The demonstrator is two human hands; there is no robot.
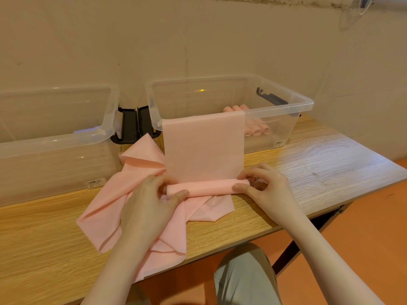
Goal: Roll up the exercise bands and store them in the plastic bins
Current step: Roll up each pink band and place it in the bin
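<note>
A pink exercise band point(203, 148) lies stretched from the table up over the front rim of the right clear plastic bin point(304, 102). Its near end is wound into a short roll point(209, 187). My left hand point(152, 199) pinches the roll's left end and my right hand point(262, 183) pinches its right end. Under the roll, more loose pink bands point(114, 208) lie crumpled on the table, one hanging over the front edge. Several rolled pink bands point(256, 129) lie inside the right bin.
A second clear bin point(66, 137) stands at the left, with black latches point(134, 126) between the two bins. The wooden table point(319, 164) ends close at the front and right. A wall runs behind the bins. My knee shows below the table edge.
</note>
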